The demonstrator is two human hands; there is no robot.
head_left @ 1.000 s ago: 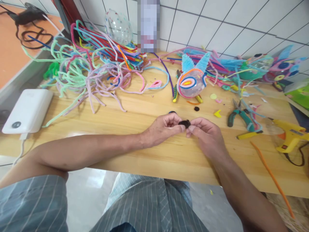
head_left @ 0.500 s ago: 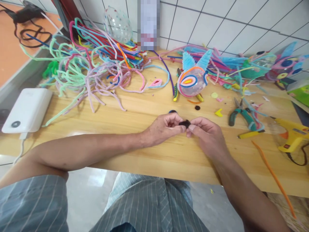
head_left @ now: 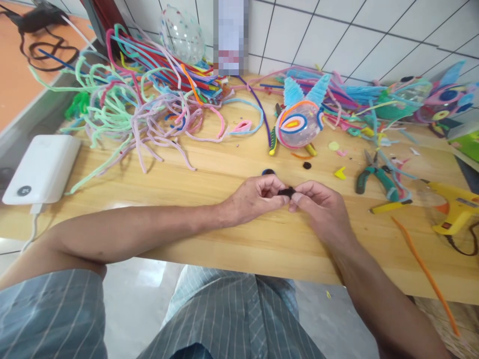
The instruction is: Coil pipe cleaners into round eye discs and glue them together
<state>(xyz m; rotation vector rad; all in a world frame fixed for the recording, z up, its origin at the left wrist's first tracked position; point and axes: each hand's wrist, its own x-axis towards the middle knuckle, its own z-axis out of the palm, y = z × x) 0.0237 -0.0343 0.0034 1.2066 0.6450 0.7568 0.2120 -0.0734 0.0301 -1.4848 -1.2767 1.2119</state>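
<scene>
Between the fingertips of both hands is a small black fuzzy piece (head_left: 286, 192), which looks like coiled pipe cleaner. My left hand (head_left: 258, 199) pinches its left end, and my right hand (head_left: 318, 202) pinches the right end; the fingers cover part of it. Just behind my left fingers lies a dark blue and black disc (head_left: 268, 172), partly hidden. A small black coil (head_left: 307, 165) rests on the table behind my right hand. Farther back stands a clear ball figure (head_left: 301, 130) with blue fuzzy ears and a coiled orange, white and blue eye.
Pipe cleaners (head_left: 149, 109) are heaped at the back left. To the right lie green-handled pliers (head_left: 376, 177), a yellow cutter (head_left: 390, 206), a yellow glue gun (head_left: 454, 204) and an orange pipe cleaner (head_left: 426, 276). A white power bank (head_left: 43, 169) with a cable sits at the left.
Both hands keep their pinch on the black piece with hardly any movement. The whole view has shifted very slightly.
</scene>
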